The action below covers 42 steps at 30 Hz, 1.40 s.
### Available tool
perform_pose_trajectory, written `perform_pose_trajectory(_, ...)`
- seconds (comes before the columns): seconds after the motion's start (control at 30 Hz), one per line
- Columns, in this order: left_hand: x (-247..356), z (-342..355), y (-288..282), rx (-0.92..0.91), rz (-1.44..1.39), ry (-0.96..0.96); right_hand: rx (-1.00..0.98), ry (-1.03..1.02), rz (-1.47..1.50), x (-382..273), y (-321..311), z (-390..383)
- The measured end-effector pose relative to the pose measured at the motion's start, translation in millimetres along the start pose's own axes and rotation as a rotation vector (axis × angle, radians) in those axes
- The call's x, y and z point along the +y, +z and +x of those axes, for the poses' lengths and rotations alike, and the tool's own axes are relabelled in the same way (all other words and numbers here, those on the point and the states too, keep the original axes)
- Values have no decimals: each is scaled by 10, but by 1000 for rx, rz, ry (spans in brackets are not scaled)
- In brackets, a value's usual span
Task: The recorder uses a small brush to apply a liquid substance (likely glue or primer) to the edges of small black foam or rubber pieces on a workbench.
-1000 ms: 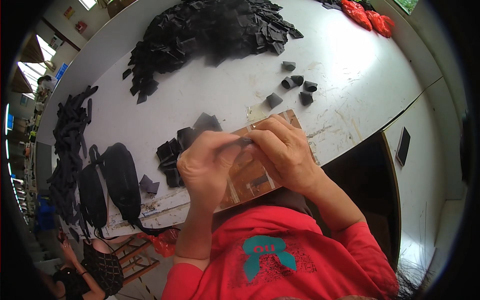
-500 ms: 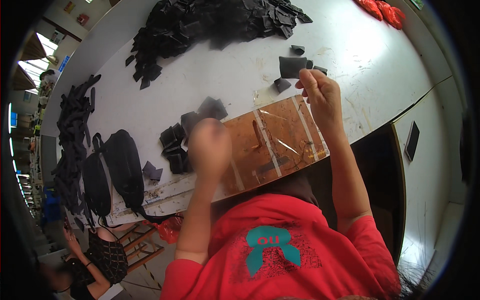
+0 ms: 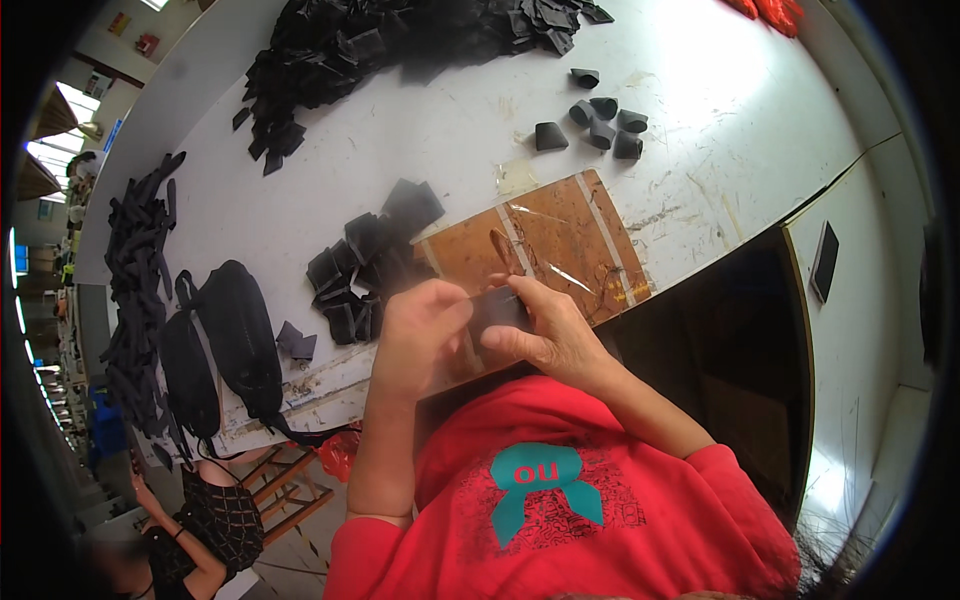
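Note:
Over the near left part of a brown wooden board [image 3: 570, 235], my two hands have come together at a small black piece of sheet material [image 3: 497, 312]. My right hand [image 3: 555, 330] grips it between thumb and fingers. At its left edge, the bent fingers of my left hand [image 3: 420, 325] are closed, pinching that side; the fingertips are slightly blurred. Left of the board lies a loose stack of similar black pieces [image 3: 345, 270]. Beyond the board's far right corner sit several small black rolled loops [image 3: 600, 133].
A large heap of black pieces [image 3: 330, 60] covers the far side of the white table [image 3: 480, 120]. Black strips [image 3: 135, 300] and two black pouches [image 3: 240, 330] lie at left. Red plastic bags [image 3: 775, 15] rest far right. Another person [image 3: 190, 530] sits at lower left.
My right hand has come back from the rolled loops toward me and now grips a black piece. My left hand has moved slightly nearer, from the loose stack to that piece.

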<state>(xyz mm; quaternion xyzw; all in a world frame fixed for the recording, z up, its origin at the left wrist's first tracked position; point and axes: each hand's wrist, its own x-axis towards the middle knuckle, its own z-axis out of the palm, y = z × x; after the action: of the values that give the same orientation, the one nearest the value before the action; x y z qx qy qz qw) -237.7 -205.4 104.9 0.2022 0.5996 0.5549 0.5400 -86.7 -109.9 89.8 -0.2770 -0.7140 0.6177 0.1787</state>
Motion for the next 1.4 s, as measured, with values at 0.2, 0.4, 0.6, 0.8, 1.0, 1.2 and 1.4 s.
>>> perform_pose_trajectory(0.2,-96,-122,115,37,-298,-27,-243,317,727,19,-32,-12)
perform_pose_trajectory(0.4,-235,-401,469,208,-500,266,-44,455,1074,-138,26,-39)
perform_pose_trajectory(0.6,-285,-345,439,213,-364,242,-53,444,1071,74,38,-30)
perform_pose_trajectory(0.8,-311,-289,446,291,-128,300,411,-200,-338,17,104,-36)
perform_pose_trajectory(1.0,-311,-335,553,304,257,534,209,-357,-137,-176,29,-158)
perform_pose_trajectory(1.2,-411,-163,674,646,276,786,410,-537,-587,-98,138,-102)
perform_pose_trajectory(1.4,-112,-236,423,45,-728,177,408,-266,-277,-125,54,-83)
